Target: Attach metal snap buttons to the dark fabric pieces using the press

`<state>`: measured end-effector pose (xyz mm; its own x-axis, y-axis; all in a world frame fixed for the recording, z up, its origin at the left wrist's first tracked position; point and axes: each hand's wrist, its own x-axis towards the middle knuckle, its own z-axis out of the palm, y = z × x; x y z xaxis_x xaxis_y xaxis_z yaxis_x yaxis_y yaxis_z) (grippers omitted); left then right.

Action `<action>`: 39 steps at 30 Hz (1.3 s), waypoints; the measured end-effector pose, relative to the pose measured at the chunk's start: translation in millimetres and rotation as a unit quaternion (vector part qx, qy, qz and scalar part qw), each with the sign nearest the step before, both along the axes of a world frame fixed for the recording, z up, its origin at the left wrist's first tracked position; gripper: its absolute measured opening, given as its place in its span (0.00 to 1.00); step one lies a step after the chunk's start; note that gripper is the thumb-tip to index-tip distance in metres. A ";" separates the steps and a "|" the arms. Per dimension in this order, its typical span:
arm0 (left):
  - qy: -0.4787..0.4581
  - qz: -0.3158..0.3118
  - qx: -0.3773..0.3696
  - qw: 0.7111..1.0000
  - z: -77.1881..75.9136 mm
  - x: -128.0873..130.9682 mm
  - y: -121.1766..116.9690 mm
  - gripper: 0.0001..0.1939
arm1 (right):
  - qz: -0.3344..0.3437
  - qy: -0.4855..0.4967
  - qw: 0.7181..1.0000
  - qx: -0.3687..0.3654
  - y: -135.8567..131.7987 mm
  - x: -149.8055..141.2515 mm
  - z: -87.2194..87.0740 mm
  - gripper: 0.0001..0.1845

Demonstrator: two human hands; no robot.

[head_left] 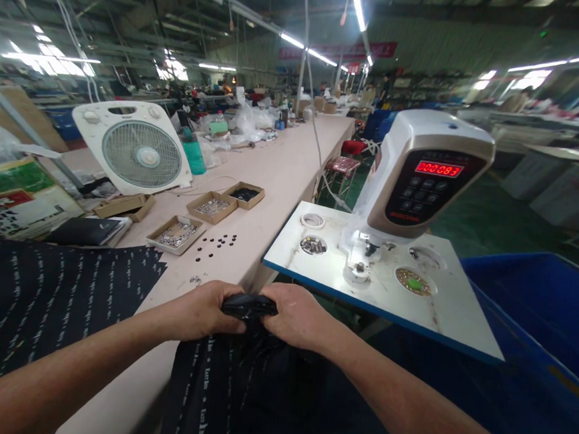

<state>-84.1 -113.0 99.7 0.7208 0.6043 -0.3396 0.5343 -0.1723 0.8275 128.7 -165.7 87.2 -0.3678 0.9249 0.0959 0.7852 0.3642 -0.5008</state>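
Note:
Both hands grip the folded black upper edge of a dark fabric piece with white printed lettering, which hangs down toward my lap. My left hand pinches its left end, thumb in front. The right end sits between the thumb and fingers of my right hand. Whether this is a finished garment I cannot tell. Just beyond my left hand, small black disc-shaped pieces and a few shiny bits lie on the table. Ahead to the right stands a fastener press machine with a red lit display.
Small boxes of metal parts and black parts stand past the discs. A white box fan is at the left. More printed dark fabric covers the near left. The machine's white board has round wells; a blue bin sits right.

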 end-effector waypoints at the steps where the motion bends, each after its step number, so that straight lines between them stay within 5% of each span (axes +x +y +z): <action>1: -0.003 0.002 -0.009 1.000 -0.4 -0.2 -1.1 0.14 | 0.003 0.003 1.000 0.004 0.2 -0.5 -0.7 0.03; 10: -0.036 0.050 -0.012 0.998 0.6 -1.2 -4.9 0.12 | 0.056 0.154 0.962 -0.221 1.8 6.2 9.7 0.10; 18: -0.060 0.092 0.024 0.994 -0.5 6.2 -10.8 0.09 | 0.017 0.120 0.975 -0.189 -2.3 2.1 6.7 0.07; 28: -0.122 0.141 -0.092 0.978 -34.8 9.0 -31.7 0.14 | 0.006 0.232 0.940 -0.249 -13.5 15.2 -5.5 0.19; 39: -0.177 0.098 -0.270 0.941 -60.1 11.8 -29.0 0.17 | -0.032 0.136 0.980 -0.139 -12.8 8.7 -26.0 0.22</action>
